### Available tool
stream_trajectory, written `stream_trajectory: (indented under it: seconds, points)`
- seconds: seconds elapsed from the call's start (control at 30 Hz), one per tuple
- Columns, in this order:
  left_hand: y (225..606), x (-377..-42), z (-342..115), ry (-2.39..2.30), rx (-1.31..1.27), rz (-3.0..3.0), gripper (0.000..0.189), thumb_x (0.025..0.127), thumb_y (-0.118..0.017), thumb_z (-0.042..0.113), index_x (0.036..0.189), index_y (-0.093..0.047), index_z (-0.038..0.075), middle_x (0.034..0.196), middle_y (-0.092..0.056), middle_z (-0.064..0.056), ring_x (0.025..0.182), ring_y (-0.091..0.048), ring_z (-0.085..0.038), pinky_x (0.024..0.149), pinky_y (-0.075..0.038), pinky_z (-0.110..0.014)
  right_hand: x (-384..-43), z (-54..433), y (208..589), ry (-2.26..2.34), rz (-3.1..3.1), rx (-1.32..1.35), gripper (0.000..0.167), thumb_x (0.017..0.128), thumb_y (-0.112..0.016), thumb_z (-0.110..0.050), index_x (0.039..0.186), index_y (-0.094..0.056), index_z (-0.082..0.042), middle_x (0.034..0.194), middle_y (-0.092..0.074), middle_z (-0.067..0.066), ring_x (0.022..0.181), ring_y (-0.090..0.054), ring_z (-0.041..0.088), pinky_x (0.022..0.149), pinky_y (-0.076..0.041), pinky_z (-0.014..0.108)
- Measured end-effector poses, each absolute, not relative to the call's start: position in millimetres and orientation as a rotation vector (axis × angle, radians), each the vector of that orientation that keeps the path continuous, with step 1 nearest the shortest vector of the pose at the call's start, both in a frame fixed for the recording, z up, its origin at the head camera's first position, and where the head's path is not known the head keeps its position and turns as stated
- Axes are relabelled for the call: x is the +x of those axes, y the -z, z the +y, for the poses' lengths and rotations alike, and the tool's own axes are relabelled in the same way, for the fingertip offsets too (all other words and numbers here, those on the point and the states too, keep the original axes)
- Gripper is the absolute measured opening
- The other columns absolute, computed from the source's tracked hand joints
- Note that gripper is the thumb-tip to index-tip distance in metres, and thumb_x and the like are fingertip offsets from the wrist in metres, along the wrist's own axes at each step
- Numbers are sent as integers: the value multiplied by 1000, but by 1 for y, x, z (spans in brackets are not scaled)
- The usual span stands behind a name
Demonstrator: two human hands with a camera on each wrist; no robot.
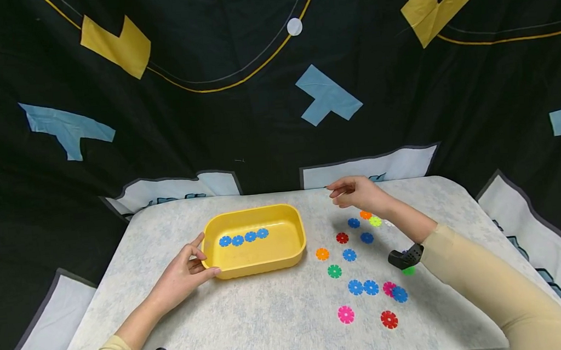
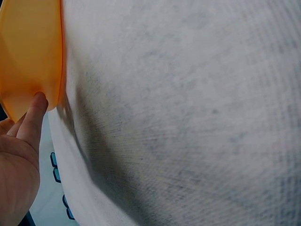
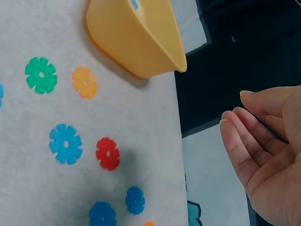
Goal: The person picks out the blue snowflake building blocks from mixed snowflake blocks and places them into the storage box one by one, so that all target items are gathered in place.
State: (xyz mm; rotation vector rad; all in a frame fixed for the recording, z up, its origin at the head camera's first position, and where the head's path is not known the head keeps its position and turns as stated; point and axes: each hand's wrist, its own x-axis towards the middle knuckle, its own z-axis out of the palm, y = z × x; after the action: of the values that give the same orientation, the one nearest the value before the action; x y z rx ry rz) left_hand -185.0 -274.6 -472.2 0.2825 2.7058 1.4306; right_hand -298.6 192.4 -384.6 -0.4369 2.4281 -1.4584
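Note:
A yellow plastic basin [image 1: 263, 266] stands on the table, with several blue notched discs [image 1: 251, 236] in a row inside it. My left hand [image 1: 191, 267] holds the basin's left end, thumb by the near corner and fingers at the side. In the left wrist view, a fingertip of that hand [image 2: 19, 165] presses the basin's outer wall [image 2: 33, 52]. Over the table's far side hovers my right hand [image 1: 356, 192], fingers loosely bent. The right wrist view shows nothing between its thumb and fingers. Below it lie a blue disc [image 1: 353, 223] and an orange disc [image 1: 365, 214].
Several flower-shaped discs lie scattered right of the basin, among them a green one [image 1: 335, 271], a red one [image 1: 389, 319] and a pink one [image 1: 346, 314]. A pink disc is partly under a blue disc [image 1: 400, 294]. Behind the table hangs a black cloth [image 1: 258, 144].

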Motion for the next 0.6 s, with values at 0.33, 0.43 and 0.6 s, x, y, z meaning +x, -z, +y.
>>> stream_trajectory:
  seconds: [0.33, 0.43, 0.6]
  points:
    - [471, -185, -274, -1459, 286, 2687, 59, 84, -85, 40, 108, -45, 5, 169, -19, -13, 129, -56, -42, 95, -55, -29, -285, 223, 401, 1329, 2512, -408, 44, 97, -71, -15, 138, -59, -2, 129, -65, 17, 113, -62, 31, 96, -56, 48]
    - [470, -185, -273, -1464, 291, 2686, 58, 84, -86, 39, 108, -45, 5, 169, -19, -13, 129, -57, -42, 95, -55, -29, -282, 232, 406, 1294, 2553, -391, 43, 97, -71, -14, 138, -60, -3, 130, -64, 20, 114, -60, 33, 95, -56, 46]
    - [470, -184, -274, -1469, 293, 2680, 58, 84, -85, 39, 108, -45, 4, 169, -19, -13, 128, -57, -42, 94, -55, -28, -276, 246, 413, 1269, 2568, -357, 42, 98, -69, -13, 138, -60, -2, 133, -63, 22, 117, -59, 35, 95, -56, 40]
